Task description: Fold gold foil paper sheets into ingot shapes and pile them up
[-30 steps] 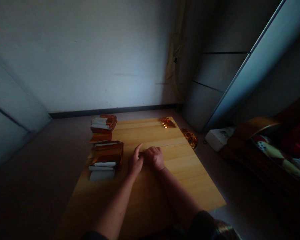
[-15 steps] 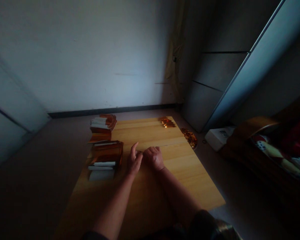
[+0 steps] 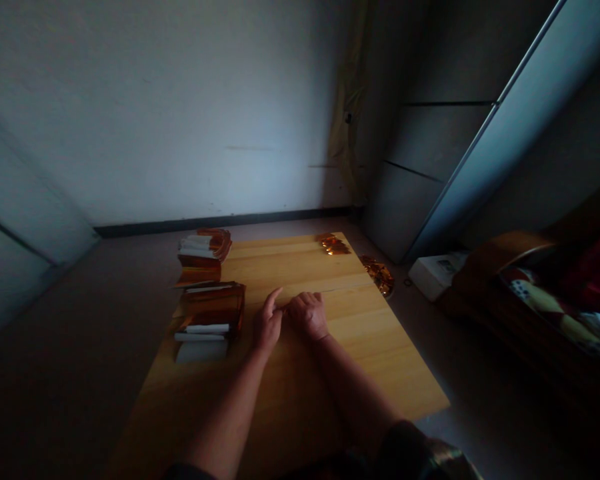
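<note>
My left hand (image 3: 267, 327) and my right hand (image 3: 309, 316) are close together over the middle of the wooden table (image 3: 380, 347). The right fingers are curled down and closed. On the left hand one finger points up and away while the others pinch inward toward the right hand. Something small and dark seems to lie between the fingertips, too hidden to name. Left of my hands stands a stack of orange-brown sheets (image 3: 210, 307) with white pieces (image 3: 203, 337) at its near end. Behind it is another stack of orange and white sheets (image 3: 205, 248).
Shiny gold folded foil pieces (image 3: 334, 244) lie at the table's far right corner. More gold foil pieces (image 3: 379, 275) sit beyond the right edge, lower down. A white box (image 3: 433, 277) and a wooden armchair (image 3: 510, 253) stand at right. A wall (image 3: 205, 133) rises behind the table.
The left hand's raised finger tilts slightly more to the right, and the small dark thing at the fingertips shows less. The hands otherwise stay in place; the view shifts slightly.
</note>
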The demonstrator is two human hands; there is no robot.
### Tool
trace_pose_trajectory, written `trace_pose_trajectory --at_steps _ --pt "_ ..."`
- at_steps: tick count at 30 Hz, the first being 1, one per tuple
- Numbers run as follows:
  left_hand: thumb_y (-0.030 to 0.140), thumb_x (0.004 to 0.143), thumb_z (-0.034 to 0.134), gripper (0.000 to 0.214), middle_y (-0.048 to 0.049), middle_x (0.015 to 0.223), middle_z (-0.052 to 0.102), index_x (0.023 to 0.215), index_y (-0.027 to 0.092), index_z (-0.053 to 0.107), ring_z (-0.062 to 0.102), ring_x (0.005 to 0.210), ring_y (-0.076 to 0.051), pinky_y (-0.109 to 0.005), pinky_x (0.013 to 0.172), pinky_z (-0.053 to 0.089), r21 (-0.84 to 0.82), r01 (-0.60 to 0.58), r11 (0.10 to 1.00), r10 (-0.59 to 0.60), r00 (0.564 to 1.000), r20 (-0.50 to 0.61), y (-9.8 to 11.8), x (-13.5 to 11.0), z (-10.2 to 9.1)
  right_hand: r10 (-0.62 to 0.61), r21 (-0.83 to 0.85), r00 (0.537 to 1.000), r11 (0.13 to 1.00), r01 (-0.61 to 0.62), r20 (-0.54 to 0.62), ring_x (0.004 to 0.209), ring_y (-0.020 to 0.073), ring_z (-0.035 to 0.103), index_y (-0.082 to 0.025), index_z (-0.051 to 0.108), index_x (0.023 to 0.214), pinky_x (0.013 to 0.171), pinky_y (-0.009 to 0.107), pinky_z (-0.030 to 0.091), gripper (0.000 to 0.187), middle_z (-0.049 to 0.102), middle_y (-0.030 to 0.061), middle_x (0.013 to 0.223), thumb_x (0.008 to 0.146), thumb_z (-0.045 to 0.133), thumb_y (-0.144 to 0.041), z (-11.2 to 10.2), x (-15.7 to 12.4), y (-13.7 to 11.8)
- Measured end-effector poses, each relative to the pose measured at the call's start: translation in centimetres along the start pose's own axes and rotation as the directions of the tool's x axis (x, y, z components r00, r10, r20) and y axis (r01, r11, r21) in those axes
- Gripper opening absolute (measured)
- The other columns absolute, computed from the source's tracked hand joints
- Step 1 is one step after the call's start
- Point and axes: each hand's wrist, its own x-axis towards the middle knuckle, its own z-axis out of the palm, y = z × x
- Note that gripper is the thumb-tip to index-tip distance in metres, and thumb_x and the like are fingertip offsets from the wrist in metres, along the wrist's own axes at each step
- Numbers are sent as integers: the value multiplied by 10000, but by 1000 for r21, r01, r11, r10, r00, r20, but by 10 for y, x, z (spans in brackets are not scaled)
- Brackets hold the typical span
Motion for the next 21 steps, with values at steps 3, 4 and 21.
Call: trace_pose_trajectory --at_steps 3,4,21 --pt "183 713 432 457 -21 848 652 1138 206 597 591 765 -164 -272 723 456 -34 -19 999 18 1000 -15 -1 1 1 20 0 1000 1000 -20 3 705 140 493 -199 605 715 700 281 239 204 607 14 729 885 543 -292 1 0 0" --pt "192 715 442 438 -25 863 656 1123 201 603 597 787 -169 -280 744 462 -35 -15 999 14 999 -31 -1 1 1 30 -2 1000 1000 -30 6 708 140 495 -201 608 717 695 278 240 209 607 15 730 888 542 -300 1 0 0" --pt "248 714 470 244 -51 875 712 853 178 658 650 827 -183 -313 803 506 -49 31 998 -40 979 -199 -13 10 5 324 135 932 928 -346 161 560 100 490 -193 615 774 542 221 238 190 639 -2 689 897 473 -219 5 -5 8"
